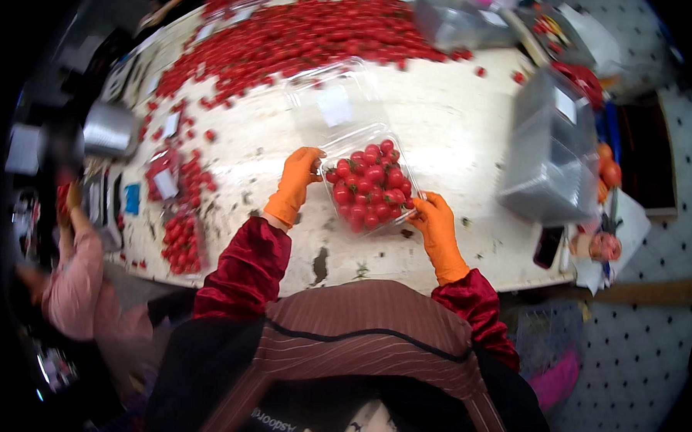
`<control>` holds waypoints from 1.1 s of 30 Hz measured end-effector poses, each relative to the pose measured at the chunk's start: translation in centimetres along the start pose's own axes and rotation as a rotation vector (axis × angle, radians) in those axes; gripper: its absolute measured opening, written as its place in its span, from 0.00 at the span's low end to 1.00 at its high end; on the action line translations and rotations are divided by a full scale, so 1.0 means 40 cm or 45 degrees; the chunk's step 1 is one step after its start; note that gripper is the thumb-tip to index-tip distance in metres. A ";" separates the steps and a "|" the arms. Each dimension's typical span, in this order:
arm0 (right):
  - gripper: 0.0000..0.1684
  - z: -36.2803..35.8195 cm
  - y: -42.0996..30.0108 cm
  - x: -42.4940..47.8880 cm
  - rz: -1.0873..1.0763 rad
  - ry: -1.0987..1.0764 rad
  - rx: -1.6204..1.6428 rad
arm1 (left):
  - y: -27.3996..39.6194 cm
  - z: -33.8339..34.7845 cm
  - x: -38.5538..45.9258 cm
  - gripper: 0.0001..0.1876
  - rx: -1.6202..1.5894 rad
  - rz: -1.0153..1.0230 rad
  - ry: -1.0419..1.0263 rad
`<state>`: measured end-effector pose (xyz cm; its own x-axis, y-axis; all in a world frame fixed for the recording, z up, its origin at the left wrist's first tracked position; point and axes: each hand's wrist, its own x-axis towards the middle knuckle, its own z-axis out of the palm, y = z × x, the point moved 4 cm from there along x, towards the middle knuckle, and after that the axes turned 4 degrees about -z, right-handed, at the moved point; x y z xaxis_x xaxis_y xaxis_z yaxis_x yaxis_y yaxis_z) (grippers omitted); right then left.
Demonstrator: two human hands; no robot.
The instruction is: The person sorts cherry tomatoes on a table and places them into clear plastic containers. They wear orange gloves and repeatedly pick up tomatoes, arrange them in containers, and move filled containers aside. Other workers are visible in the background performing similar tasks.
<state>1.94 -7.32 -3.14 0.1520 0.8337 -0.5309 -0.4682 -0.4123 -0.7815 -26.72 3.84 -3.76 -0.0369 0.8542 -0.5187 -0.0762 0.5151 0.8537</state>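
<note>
A clear plastic clamshell box (404,147) full of red cherry tomatoes (375,174) lies in front of me on the pale table. Its lid (333,105) is folded back, away from me, and bears a white label. My left hand (299,179), in an orange glove, grips the box at its left edge. At the right edge, my right hand (435,231), gloved alike, has its fingertips on the rim beside a tomato. A wide heap of cherry tomatoes (307,35) spreads over the far side of the table.
Stacks of clear plastic boxes (548,149) stand at the right, with a phone (547,247) near them. More boxes (459,21) sit at the far right. Filled boxes (184,241) lie at the left, near a metal container (111,129). Another person (79,291) works at the left.
</note>
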 end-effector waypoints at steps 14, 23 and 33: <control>0.20 0.551 0.383 -0.166 0.475 -0.894 -0.394 | 0.007 -0.729 -0.165 0.14 0.984 0.189 0.751; 0.29 0.572 0.403 -0.159 0.514 -1.243 -0.745 | -0.047 -0.814 -0.363 0.18 0.602 0.466 0.756; 0.20 0.439 0.349 -0.102 0.514 -0.990 -0.769 | -0.212 -0.678 -0.515 0.22 1.078 0.171 0.940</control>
<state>-20.50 -10.01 -6.14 -0.6160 0.5122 -0.5985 0.1821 -0.6466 -0.7407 -52.32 -20.06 -1.54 -0.5946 0.7999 -0.0813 0.6617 0.5443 0.5157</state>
